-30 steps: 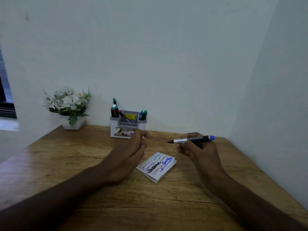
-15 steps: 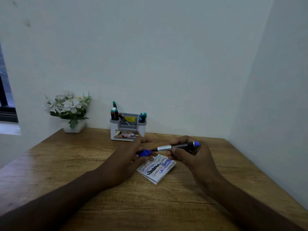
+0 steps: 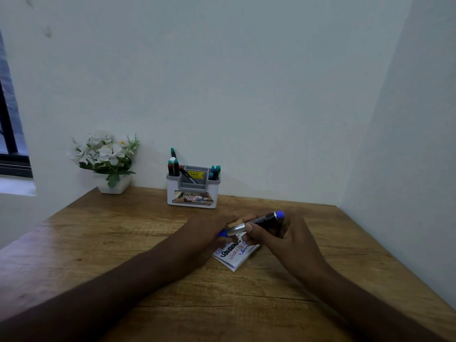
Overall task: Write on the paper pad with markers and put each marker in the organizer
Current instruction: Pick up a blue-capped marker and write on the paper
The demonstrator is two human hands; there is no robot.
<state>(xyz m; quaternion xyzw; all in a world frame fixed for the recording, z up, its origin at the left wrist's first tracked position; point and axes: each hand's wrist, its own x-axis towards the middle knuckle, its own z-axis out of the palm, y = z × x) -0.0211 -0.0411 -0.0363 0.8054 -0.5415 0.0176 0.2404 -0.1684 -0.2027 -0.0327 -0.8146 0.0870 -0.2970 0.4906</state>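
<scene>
A blue marker point(image 3: 261, 220) lies nearly level above the paper pad point(image 3: 235, 255). My right hand point(image 3: 281, 238) grips its black barrel. My left hand point(image 3: 209, 230) holds the blue cap point(image 3: 222, 233), which sits on the marker's silver tip end. The pad is small and white, covered with coloured scribbles, and half hidden under both hands. The white and grey organizer point(image 3: 192, 191) stands against the back wall with several markers upright in it.
A white pot of white flowers point(image 3: 108, 161) sits at the back left of the wooden table point(image 3: 123, 243). Walls close the table in behind and on the right. A dark window frame point(image 3: 9, 144) is at far left.
My hands came together over the pad. The left hand brought the blue cap to the marker's tip and pushed it on. The marker sank lower, toward the pad.
</scene>
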